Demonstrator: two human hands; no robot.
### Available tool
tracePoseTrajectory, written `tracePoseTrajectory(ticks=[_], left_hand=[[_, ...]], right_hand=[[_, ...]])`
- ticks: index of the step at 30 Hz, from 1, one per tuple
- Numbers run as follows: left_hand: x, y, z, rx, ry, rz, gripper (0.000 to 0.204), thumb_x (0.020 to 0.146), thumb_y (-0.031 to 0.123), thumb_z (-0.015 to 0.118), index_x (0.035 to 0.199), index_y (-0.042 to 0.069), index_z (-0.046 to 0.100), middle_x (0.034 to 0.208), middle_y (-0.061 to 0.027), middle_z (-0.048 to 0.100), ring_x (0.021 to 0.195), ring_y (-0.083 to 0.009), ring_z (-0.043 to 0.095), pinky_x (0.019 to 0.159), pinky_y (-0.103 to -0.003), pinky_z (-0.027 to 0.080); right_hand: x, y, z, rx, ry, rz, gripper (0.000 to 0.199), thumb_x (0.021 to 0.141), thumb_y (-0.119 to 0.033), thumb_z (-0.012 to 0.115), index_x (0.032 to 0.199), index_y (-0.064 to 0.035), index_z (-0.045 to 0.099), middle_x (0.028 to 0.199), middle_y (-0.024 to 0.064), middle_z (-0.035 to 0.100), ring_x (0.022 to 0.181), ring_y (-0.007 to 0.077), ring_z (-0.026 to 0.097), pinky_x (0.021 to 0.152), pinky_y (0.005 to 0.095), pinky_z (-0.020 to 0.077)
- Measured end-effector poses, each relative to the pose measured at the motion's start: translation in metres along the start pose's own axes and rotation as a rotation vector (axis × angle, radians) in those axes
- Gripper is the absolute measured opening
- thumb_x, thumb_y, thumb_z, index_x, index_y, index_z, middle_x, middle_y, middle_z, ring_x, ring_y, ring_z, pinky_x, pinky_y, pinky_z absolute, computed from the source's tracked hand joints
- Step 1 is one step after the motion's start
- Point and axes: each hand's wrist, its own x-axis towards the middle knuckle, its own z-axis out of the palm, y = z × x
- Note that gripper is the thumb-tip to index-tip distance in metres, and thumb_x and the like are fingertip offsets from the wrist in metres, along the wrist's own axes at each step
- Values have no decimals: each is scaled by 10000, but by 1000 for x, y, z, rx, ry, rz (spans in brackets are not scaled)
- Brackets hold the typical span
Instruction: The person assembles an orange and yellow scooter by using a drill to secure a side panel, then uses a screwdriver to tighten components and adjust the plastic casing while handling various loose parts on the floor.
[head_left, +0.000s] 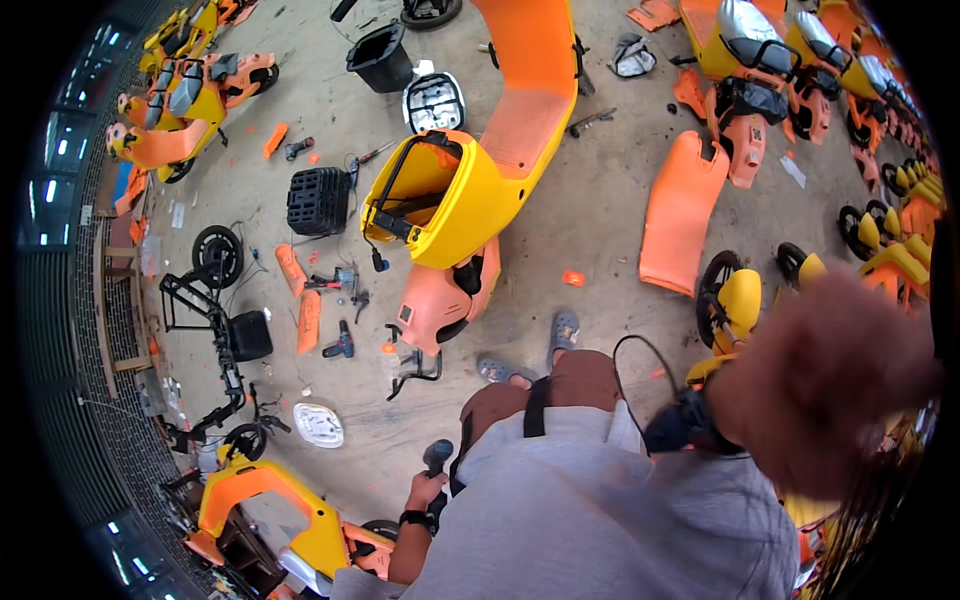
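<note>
Supporting surface: bare concrete floor (600, 215). Upper centre of frame: partly assembled yellow-and-orange scooter (465, 205), standing; black bin (382, 60). Left of centre: black slatted crate (318, 202), two narrow orange panels (309, 322), cordless drill (341, 341). Upper right: large curved orange panel (684, 215). Lower left: white oval cover (318, 425). Centre: small orange piece (573, 278).

A plain, light grey top (570, 510) with loose folds covers the torso, above brown shorts (588, 380) that end over the knees. A black strap (536, 408) hangs at the front of the shorts, and a dark band with a watch-like face (416, 518) circles the wrist of the left hand (427, 492). Grey-blue clogs (566, 328), dotted with small holes, cover the feet.
</note>
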Motion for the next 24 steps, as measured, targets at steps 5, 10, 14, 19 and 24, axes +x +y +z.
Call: tracePoseTrajectory(ticks=[5, 10, 14, 19, 24], left_hand=[[27, 22, -23, 78, 156, 286, 558, 659, 278, 711, 1068, -91, 626, 940, -250, 684, 909, -351, 679, 810, -408, 520], [32, 90, -44, 45, 196, 601, 692, 688, 250, 721, 1269, -57, 506, 1026, -245, 663, 942, -359, 664, 833, -398, 508], [18, 166, -36, 53, 80, 676, 743, 707, 247, 733, 1329, -41, 448, 993, -267, 657, 916, -387, 667, 791, -409, 516], [-2, 199, 23, 247, 12, 762, 843, 726, 204, 718, 1432, -16, 314, 1088, -306, 612, 994, -457, 608, 840, -486, 505], [21, 219, 14, 434, -211, 863, 663, 778, 247, 743, 1341, 5, 489, 1106, -186, 654, 981, -323, 638, 843, -396, 506]], right_hand=[[-77, 183, -37, -164, 467, 982, 216, 942, -241, 539, 1004, -69, 655, 640, -30, 483, 526, 53, 432, 475, 202, 334], [-285, 277, -42, -326, -416, 1602, 338, 916, -273, 576, 1154, -51, 665, 834, 42, 679, 655, 130, 608, 573, 271, 513], [-369, 289, 5, 137, -326, 1789, 626, 893, -401, 669, 1365, -36, 480, 1200, 77, 603, 1046, 180, 593, 835, 348, 510], [-389, 308, 33, 696, 331, 1571, 561, 932, -368, 635, 1370, -60, 469, 1272, 155, 582, 1210, 270, 539, 1026, 415, 430], [-424, 339, -30, 830, 906, 1589, 437, 859, -137, 584, 1279, -30, 531, 974, 155, 648, 963, 290, 630, 919, 464, 507]])
